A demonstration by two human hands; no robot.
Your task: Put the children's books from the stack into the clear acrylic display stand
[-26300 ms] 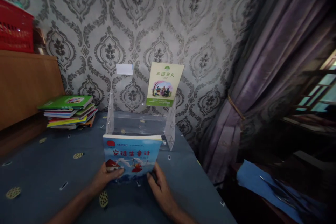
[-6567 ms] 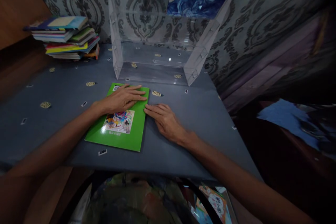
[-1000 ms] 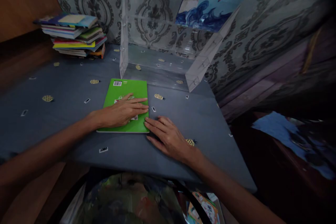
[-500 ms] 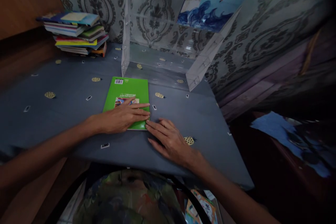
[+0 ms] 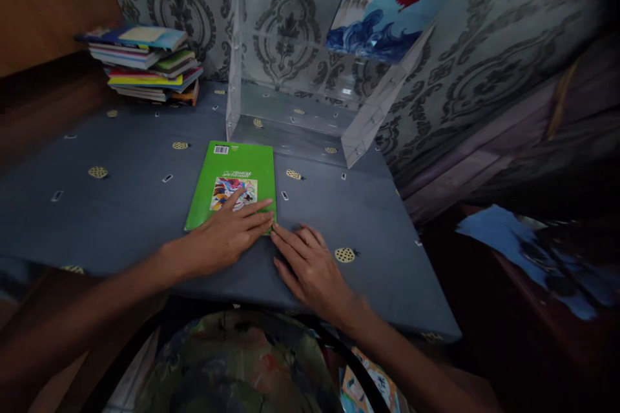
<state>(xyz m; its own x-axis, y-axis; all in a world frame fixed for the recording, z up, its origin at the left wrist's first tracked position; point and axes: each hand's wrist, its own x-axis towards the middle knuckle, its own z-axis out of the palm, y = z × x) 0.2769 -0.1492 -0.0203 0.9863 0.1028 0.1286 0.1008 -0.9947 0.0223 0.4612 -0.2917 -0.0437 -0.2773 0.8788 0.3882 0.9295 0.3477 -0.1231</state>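
Note:
A green book (image 5: 242, 160) lies on the blue-grey cloth with a barcode at its far left corner and a colourful picture on its cover. My left hand (image 5: 235, 229) rests flat over the near part of the book, fingers spread towards its right edge, hiding much of the near edge. At the book's near right corner, the fingertips of my right hand (image 5: 307, 261) touch the cover's edge. Its fingers are stretched out and its thumb is apart from them, with nothing visibly held.
Behind the book stands a clear acrylic rack (image 5: 356, 135), with a picture-covered book (image 5: 372, 32) at its upper right. A stack of books (image 5: 145, 71) sits at the back left. The patterned tablecloth (image 5: 130, 200) covers the table. Blue cloth (image 5: 508, 239) lies off to the right.
My left hand has slid nearer to me over the book, uncovering more of the cover picture and the near left corner. The right hand stays at the near right corner.

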